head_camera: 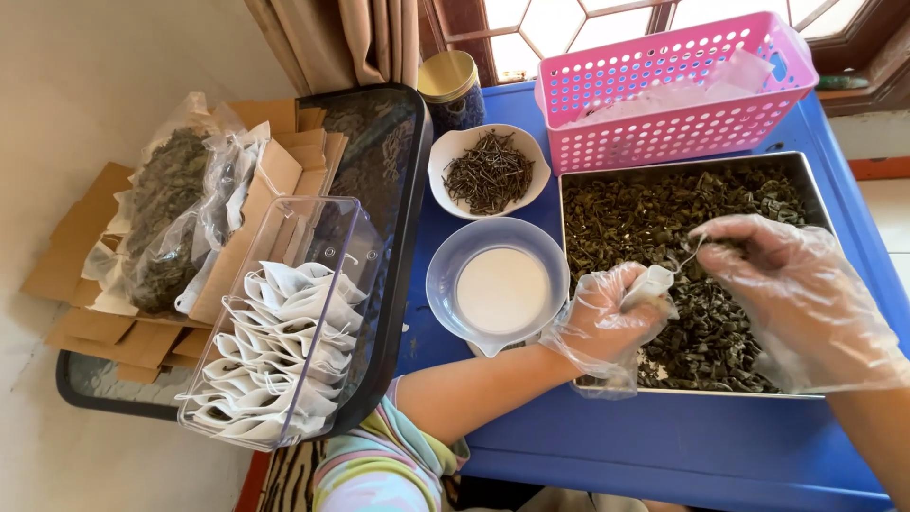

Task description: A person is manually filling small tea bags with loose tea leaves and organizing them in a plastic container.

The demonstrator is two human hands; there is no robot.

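Blue table (682, 446), L hand (607, 318) gripping small white pouch (654, 284), R hand (787, 284) pinching leaves over steel tray (569, 284)

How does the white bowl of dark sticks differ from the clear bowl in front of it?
The white bowl is opaque and holds a heap of thin dark twig-like bits; the clear bowl is see-through, bluish, with no loose contents showing. The white bowl sits farther from the person, by a gold-lidded jar; the clear bowl sits nearer, beside the left hand. Both stand upright on the blue table.

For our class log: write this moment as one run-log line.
left hand: holds small white pouch | right hand: pinching dried leaves over metal tray | both in clear gloves
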